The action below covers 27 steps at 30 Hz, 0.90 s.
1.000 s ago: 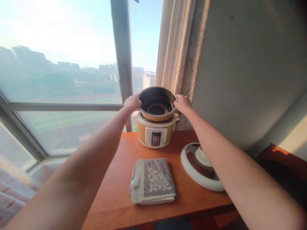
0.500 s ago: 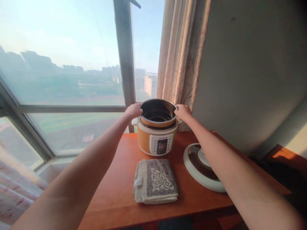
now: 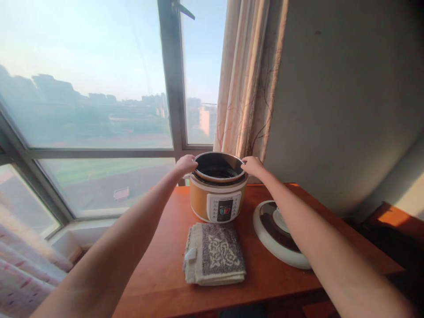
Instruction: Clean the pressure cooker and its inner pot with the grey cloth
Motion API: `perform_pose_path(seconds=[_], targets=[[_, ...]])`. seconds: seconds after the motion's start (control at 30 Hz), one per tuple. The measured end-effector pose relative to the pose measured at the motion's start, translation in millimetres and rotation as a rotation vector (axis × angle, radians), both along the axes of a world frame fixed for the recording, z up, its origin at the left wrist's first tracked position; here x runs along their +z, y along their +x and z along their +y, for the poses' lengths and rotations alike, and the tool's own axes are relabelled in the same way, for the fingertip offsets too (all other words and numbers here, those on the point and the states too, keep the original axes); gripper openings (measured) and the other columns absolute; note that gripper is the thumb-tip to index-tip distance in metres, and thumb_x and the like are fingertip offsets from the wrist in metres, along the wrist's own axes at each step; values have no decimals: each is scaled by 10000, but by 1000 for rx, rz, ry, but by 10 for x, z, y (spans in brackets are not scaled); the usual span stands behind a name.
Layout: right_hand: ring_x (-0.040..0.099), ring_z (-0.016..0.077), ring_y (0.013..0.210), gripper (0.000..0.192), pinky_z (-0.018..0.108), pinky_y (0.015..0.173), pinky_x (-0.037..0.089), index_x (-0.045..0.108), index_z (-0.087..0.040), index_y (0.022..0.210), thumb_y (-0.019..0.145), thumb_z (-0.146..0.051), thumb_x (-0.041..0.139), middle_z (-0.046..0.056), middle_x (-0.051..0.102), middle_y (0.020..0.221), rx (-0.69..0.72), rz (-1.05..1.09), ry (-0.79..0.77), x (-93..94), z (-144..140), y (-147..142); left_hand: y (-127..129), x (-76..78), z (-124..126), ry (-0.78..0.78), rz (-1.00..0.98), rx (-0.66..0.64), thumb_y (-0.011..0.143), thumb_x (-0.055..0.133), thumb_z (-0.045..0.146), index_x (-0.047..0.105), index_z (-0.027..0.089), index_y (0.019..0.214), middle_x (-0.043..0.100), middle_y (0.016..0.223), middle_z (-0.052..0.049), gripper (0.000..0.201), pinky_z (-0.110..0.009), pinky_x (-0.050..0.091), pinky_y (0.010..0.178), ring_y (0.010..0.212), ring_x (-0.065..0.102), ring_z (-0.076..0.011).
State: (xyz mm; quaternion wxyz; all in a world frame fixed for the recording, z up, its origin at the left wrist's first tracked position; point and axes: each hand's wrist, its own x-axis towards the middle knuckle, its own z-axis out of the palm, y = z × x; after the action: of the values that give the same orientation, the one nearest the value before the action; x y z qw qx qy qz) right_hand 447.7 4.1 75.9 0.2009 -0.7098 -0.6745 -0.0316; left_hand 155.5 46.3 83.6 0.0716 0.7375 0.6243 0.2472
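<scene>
A dark inner pot [image 3: 218, 164] sits most of the way down in the yellow and white electric cooker [image 3: 200, 198], its rim still above the cooker's edge. My left hand [image 3: 187, 164] grips the pot's rim on the left side, fingers closed over it. On the opposite side my right hand [image 3: 253, 166] pinches the rim in the same way. Lit symbols show on the cooker's front panel. In front of the cooker lies a folded grey-brown towel [image 3: 220, 254] with a pale pattern. The cooker's lid [image 3: 265, 232] rests at the right, partly hidden by my right forearm.
The reddish wooden table [image 3: 159, 274] bears everything. A large window [image 3: 99, 152] runs along the left and back, with a curtain [image 3: 243, 88] at its right edge. A grey wall [image 3: 338, 110] stands on the right, and patterned fabric [image 3: 23, 274] hangs at the lower left.
Both hands have lowered the inner pot, so less of its outer wall shows above the cooker. The towel and lid lie as before; the view has shifted slightly.
</scene>
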Motion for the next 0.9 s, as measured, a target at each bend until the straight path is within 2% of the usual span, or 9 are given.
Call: perform_pose_path(seconds=[0.23,0.5,0.57,0.67,0.8,0.9], targets=[[708,258,948,277,275,770,520,794,-168,953,787,-283,604,134,774,976,-35,-7,-84,-41,12,1,-10,-31,-4,-23,9,-18,667,602,183,794,189,865,714,669,-70,277,-303,524,666,699,686,-238],[732,243,759,242,267,714,549,789,-95,795,793,-279,632,149,742,703,-91,11,-210,33,29,-70,2,-13,-12,-18,55,4,682,588,172,791,178,914,703,640,-79,309,-321,532,692,683,698,-252],[736,269,860,260,278,757,553,789,-84,899,764,-276,677,171,758,798,-112,-6,-198,46,28,-107,11,-7,-15,-10,63,14,689,588,174,789,173,915,717,670,-93,302,-333,535,709,709,706,-265],[711,309,1012,398,301,809,553,758,-82,1074,721,-265,729,206,755,987,-136,-29,-179,59,30,-150,16,0,-15,-2,73,24,688,603,179,787,168,895,726,692,-108,277,-350,537,744,752,715,-284],[723,306,970,352,309,794,561,771,-84,1007,719,-282,735,194,759,902,-136,-22,-218,73,30,-158,3,-3,5,-16,41,30,702,606,194,787,181,856,723,662,-87,238,-317,541,723,722,716,-253],[726,297,958,365,300,777,557,767,-80,1013,743,-320,713,191,759,899,-125,-14,-238,77,11,-143,-1,-14,37,-24,-2,43,744,587,217,786,183,915,725,652,-71,265,-291,540,686,671,709,-219]])
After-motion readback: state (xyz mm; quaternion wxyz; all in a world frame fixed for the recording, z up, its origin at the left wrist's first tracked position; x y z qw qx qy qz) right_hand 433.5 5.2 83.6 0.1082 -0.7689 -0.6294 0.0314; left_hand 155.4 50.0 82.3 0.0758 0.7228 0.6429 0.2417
